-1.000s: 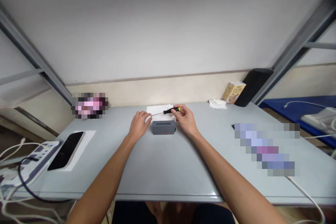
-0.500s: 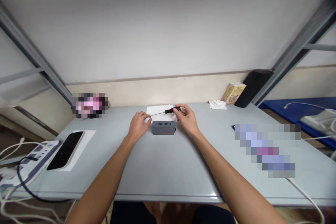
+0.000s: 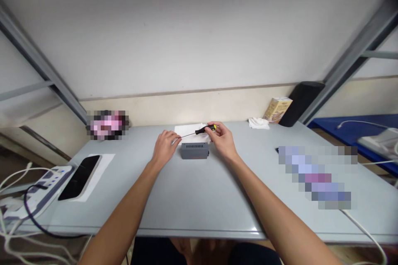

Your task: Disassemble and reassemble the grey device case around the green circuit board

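Left hand (image 3: 164, 145) has pinched together, seemingly on the screwdriver's (image 3: 200, 131) tip.

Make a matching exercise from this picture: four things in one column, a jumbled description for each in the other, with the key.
1. Screwdriver
2. Small box
3. Phone
4. Carton

A. Lying on white paper
B. Beside the black cylinder
C. Held in the fingers of the right hand
D. Gray, with a row of slots

Pairs: 1-C, 2-D, 3-A, 4-B
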Available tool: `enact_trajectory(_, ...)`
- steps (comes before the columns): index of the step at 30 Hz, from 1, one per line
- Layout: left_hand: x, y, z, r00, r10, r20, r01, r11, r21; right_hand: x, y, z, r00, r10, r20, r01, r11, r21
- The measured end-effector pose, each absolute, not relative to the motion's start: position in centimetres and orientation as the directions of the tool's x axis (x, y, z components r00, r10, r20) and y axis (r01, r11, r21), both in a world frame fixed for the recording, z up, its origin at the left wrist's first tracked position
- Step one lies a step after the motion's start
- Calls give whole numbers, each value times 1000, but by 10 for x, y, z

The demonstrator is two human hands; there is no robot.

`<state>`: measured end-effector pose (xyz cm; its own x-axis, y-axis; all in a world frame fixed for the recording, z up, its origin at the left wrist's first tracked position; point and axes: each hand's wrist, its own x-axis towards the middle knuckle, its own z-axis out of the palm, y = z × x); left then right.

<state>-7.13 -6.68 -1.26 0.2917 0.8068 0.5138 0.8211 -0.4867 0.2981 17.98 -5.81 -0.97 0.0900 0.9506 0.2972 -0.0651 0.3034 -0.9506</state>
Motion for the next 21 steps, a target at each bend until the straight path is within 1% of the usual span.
enact_trajectory(2, -70, -70, -9, 290, 790, 541, 813, -501, 296, 180, -60, -4, 108, 938, 329, -46, 336, -941)
enact_trajectory(4, -67, -73, -4, 235, 770, 594, 802, -499, 330, 183, -63, 5, 146, 914, 377, -10, 383, -924)
enact_trajectory(6, -63, -78, 2, 161, 743, 650, 781, -498, 376, 188, -67, 16, 221, 869, 443, 47, 444, -895)
enact_trajectory(8, -57, -85, 8, 137, 713, 687, 756, -524, 393, 197, -70, 28, 327, 779, 535, 141, 520, -843)
enact_trajectory(10, -48, -94, 14, 191, 678, 710, 737, -576, 352, 207, -72, 38, 400, 680, 615, 223, 578, -785)
enact_trajectory(13, -30, -107, 19, 337, 638, 692, 706, -657, 262, 220, -74, 47, 447, 596, 667, 291, 608, -739)
enact_trajectory(16, -15, -115, 17, 402, 649, 646, 693, -677, 250, 224, -76, 50, 443, 591, 674, 316, 601, -734)
enact_trajectory(21, -9, -115, 9, 412, 706, 577, 696, -652, 301, 220, -80, 50, 413, 629, 659, 326, 573, -752)
